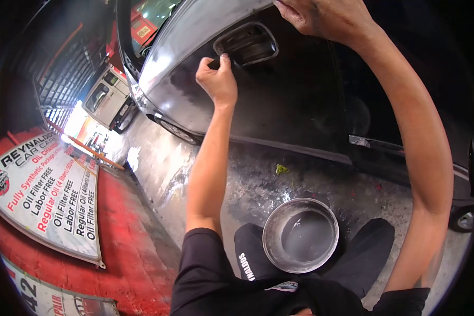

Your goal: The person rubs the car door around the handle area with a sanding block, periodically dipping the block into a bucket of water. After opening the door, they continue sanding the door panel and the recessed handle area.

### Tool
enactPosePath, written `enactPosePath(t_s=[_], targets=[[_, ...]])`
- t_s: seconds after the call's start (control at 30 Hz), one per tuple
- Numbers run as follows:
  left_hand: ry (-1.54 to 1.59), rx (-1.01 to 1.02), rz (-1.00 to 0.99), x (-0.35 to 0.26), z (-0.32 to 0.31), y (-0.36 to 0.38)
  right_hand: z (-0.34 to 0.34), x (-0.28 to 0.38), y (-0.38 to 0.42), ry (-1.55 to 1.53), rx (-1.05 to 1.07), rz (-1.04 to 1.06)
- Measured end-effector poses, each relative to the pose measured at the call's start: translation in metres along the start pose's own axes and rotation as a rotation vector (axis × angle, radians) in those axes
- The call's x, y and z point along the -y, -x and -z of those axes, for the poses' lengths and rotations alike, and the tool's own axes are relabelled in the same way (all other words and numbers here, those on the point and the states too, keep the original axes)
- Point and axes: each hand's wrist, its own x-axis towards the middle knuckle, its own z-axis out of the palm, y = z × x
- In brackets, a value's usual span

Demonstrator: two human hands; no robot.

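The wet, stained concrete floor (279, 184) carries a round metal basin (300, 234) holding a little water, set between the person's knees. A small green scrap (282, 169) lies nearer the dark car (279, 100).

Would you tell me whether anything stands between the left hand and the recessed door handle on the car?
Nothing visible does: the left hand already rests its fingertips on the edge of the door handle recess, and the right hand sits above it on the door.
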Motion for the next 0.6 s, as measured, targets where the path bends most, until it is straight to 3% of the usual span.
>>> enactPosePath(t_s=[0.07, 0.1, 0.23, 0.33, 0.37, 0.5, 0.6], targets=[[-0.166, -0.09, -0.224, -0.005, 0.001, -0.025, -0.001, 0.0, 0.0, 0.006, -0.004, -0.006], [-0.175, -0.078, -0.233, -0.013, 0.001, -0.022, -0.003, -0.001, 0.002, 0.018, -0.005, -0.015], [0.049, -0.039, 0.011, 0.001, -0.004, 0.002, -0.003, 0.0, 0.001, -0.022, -0.009, -0.008], [-0.01, 0.038, 0.027, 0.003, 0.004, -0.005, 0.001, -0.001, 0.001, -0.049, -0.003, -0.039], [-0.104, -0.032, -0.191, 0.001, 0.003, -0.02, -0.001, -0.001, 0.001, -0.029, -0.015, -0.022], [-0.249, 0.009, -0.175, -0.005, 0.007, -0.015, -0.006, -0.001, 0.002, 0.001, -0.049, -0.002], [-0.138, 0.004, -0.168, 0.004, 0.007, -0.009, -0.001, 0.001, 0.001, -0.01, -0.005, -0.027]])
